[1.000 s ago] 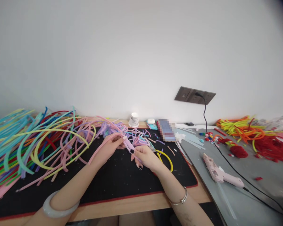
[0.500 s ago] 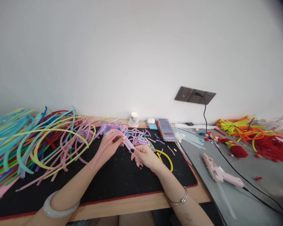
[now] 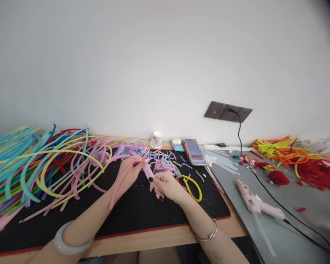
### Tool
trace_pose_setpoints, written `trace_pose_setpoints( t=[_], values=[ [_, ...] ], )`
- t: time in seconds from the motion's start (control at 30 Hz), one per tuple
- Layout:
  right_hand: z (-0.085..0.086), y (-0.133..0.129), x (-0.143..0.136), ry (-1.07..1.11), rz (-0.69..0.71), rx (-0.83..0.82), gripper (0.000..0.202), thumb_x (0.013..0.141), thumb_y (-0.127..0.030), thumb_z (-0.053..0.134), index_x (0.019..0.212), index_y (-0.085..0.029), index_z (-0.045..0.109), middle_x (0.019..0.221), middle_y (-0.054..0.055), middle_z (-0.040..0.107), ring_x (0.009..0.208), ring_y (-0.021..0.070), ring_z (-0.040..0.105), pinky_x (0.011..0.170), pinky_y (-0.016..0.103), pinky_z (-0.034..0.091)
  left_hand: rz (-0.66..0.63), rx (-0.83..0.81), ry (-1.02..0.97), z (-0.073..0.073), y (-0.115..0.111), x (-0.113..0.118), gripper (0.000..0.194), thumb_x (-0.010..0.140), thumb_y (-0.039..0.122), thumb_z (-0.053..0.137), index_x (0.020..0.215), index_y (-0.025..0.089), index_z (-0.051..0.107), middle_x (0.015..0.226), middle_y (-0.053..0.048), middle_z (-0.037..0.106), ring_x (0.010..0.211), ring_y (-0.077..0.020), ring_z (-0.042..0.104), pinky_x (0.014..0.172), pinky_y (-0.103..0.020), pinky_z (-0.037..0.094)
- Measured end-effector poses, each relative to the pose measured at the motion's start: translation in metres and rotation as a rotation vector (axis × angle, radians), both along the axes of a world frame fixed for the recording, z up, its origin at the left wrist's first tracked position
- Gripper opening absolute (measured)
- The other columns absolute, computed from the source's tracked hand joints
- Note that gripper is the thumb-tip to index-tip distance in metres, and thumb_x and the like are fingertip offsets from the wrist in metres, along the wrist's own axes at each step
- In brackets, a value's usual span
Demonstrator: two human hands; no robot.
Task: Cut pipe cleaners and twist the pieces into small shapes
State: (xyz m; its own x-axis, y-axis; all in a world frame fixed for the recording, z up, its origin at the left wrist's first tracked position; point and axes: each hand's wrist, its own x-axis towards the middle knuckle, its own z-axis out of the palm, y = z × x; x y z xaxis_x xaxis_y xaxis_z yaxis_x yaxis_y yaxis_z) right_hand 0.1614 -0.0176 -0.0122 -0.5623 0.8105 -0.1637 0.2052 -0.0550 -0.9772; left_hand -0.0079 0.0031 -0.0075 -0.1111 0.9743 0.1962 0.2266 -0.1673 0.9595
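Observation:
My left hand (image 3: pixel 129 170) is closed on a pink pipe cleaner (image 3: pixel 116 191), whose loose end bends down over the wrist. Between both hands is a small pink-and-lilac bundle (image 3: pixel 147 171) that looks like pipe cleaners laid side by side. My right hand (image 3: pixel 165 186) pinches its lower end, thumb on top, with the other fingers curled beneath. Just right of that hand lie pliers with yellow handles (image 3: pixel 193 189). Behind the hands spread short cut pipe cleaner pieces (image 3: pixel 163 163) in pink, lilac and teal.
Long colourful pipe cleaners (image 3: pixel 44 165) heap up on the left of the black mat (image 3: pixel 121 222). A paper cup (image 3: pixel 156 140) and a phone (image 3: pixel 195 152) stand along the back. On the grey surface at right rest a pink glue gun (image 3: pixel 260 205), its cord, and red and yellow pipe cleaners (image 3: pixel 280 148).
The pink pipe cleaner's loose end has swung and now loops out left of my left hand. My right hand has shifted slightly left and down, uncovering more of the pliers.

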Motion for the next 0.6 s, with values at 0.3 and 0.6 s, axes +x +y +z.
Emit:
trace_pose_setpoints(
  t=[0.3, 0.6],
  values=[
    [-0.0013, -0.0009, -0.0045, 0.039, -0.027, -0.015, 0.029, 0.081, -0.036, 0.043, 0.066, -0.014, 0.053, 0.039, -0.005, 0.048, 0.029, 0.0039, 0.036, 0.032, 0.015, 0.026, -0.183, -0.205, -0.391, 0.0001, 0.0, 0.0055, 0.024, 0.067, 0.041, 0.062, 0.073, 0.018, 0.06, 0.072, -0.004, 0.066, 0.072, -0.0217, 0.064, 0.07, -0.036, 0.052],
    [0.0022, 0.0004, -0.0038, -0.078, -0.089, 0.068, 0.026, 0.084, -0.028, 0.038, 0.063, -0.016, 0.048, 0.037, -0.006, 0.046, 0.026, 0.0046, 0.035, 0.029, 0.014, 0.025, -0.126, -0.141, -0.153, -0.0028, 0.0041, 0.0013, 0.024, 0.066, 0.039, 0.062, 0.057, 0.018, 0.057, 0.055, -0.001, 0.062, 0.059, -0.0212, 0.063, 0.059, -0.034, 0.053]
  ],
)
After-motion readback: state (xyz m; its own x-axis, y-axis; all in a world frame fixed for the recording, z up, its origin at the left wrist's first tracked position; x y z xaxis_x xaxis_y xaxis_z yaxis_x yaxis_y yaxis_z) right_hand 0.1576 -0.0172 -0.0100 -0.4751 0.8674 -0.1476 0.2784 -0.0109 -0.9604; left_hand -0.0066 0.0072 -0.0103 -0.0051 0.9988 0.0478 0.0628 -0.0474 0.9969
